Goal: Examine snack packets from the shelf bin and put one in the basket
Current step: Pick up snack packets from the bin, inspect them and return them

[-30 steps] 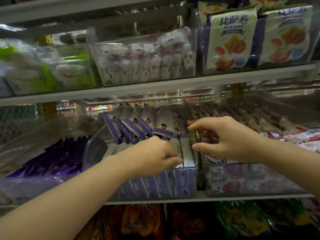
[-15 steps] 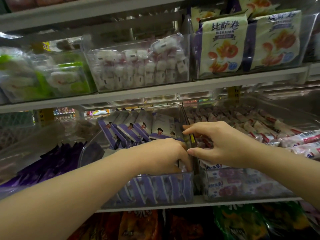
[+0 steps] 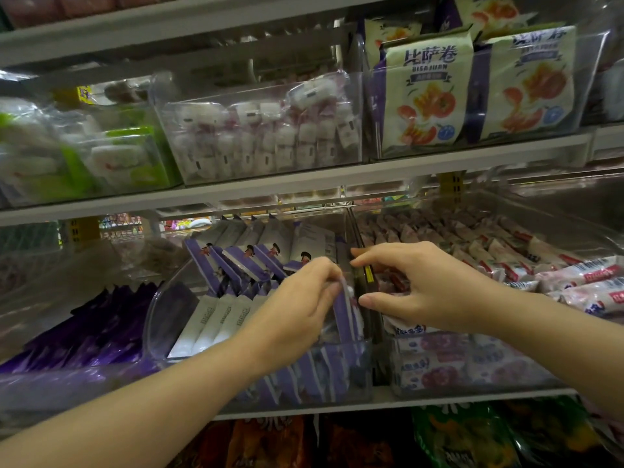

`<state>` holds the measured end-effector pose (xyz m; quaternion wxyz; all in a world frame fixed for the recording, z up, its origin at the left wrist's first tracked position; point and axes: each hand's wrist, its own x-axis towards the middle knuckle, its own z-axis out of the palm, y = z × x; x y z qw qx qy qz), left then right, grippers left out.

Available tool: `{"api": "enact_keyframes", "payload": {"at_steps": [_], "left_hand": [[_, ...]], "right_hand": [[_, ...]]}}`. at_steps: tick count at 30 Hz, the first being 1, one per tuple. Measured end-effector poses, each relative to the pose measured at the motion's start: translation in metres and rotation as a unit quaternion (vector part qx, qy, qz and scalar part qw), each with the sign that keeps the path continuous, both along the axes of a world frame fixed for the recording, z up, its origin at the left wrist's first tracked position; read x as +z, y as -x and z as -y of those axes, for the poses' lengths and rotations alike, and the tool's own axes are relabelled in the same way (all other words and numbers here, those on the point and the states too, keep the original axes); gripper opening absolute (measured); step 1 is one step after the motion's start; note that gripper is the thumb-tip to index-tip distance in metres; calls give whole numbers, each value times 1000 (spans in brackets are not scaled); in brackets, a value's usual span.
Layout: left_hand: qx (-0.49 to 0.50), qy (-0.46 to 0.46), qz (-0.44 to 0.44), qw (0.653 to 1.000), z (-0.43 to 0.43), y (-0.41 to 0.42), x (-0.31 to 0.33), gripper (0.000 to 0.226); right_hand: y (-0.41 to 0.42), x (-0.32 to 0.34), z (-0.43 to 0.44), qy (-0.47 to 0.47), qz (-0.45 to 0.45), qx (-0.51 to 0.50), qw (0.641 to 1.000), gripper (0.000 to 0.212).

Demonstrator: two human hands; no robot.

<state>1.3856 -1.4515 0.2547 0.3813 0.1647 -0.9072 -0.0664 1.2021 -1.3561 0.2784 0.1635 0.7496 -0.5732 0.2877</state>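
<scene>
Packet: a slim purple-and-white packet (image 3: pixel 344 315) stands tilted at the right end of the clear bin. Its top is now raised above its neighbours, higher than half a second ago.
Left hand (image 3: pixel 297 312): fingers and thumb pinch the packet's upper edge; before, they sat lower in the row.
Right hand (image 3: pixel 425 285): thumb and forefinger curve apart, holding nothing, just beside the packet.
Bin (image 3: pixel 153 319): glossy transparent plastic with a rounded corner, full of flat packets on edge.
Next bin (image 3: pixel 472 390): crinkly pink-and-white wrappers.
</scene>
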Motion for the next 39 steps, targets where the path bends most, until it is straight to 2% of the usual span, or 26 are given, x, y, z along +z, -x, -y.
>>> {"api": "enact_keyframes", "payload": {"at_steps": [2, 5, 7, 10, 12, 16, 18, 20, 22, 24, 25, 27, 29, 31, 35, 37, 39], "left_hand": [[-4, -58, -84, 995, -1, 4, 2, 20], [24, -143, -198, 969, -2, 15, 11, 20], [46, -214, -262, 940, -2, 25, 23, 20], [48, -347, -330, 877, -6, 34, 39, 19], [42, -388, -358, 848, -12, 32, 45, 21], [32, -366, -415, 832, -28, 12, 51, 22], [32, -312, -430, 847, -38, -3, 48, 22], [0, -235, -441, 866, -52, -16, 42, 20], [-36, -142, -434, 889, -65, -26, 33, 19], [-53, -40, -409, 910, -76, -35, 24, 17], [-56, 12, -390, 919, -79, -40, 19, 15], [-69, 72, -347, 933, -84, -48, 7, 12], [-92, 58, -304, 946, -88, -56, -5, 11], [-113, 28, -279, 953, -92, -64, -15, 18], [-121, -32, -299, 946, -96, -83, -31, 29], [-72, -31, -338, 938, -94, -93, -42, 26], [-6, -33, -379, 925, -89, -105, -55, 24]], "right_hand": [[0, 0, 0, -4, 4, -3, 1000, 56], [0, 0, 0, -14, 11, -6, 1000, 56], [0, 1, -1, -18, 13, -7, 1000, 55], [-1, 1, -3, -30, 15, -10, 999, 55], [-2, 3, -5, -44, -4, -23, 999, 57], [-12, 11, -13, -81, -41, -54, 994, 78], [-23, 12, -19, -35, -2, -20, 999, 75], [-39, 11, -25, 10, 94, 24, 995, 63], [-61, 13, -31, -20, 248, 61, 967, 47], [-81, 13, -37, -102, 420, 117, 894, 38], [-90, 13, -41, -146, 489, 146, 848, 43], [-102, 10, -49, -228, 564, 204, 767, 56], [-111, 2, -54, -286, 591, 247, 713, 69], [-120, -10, -57, -309, 605, 277, 679, 71], [-138, -40, -58, -281, 628, 323, 650, 37], [-144, -57, -53, -264, 658, 326, 625, 31], [-150, -74, -48, -252, 665, 324, 624, 29]]}}
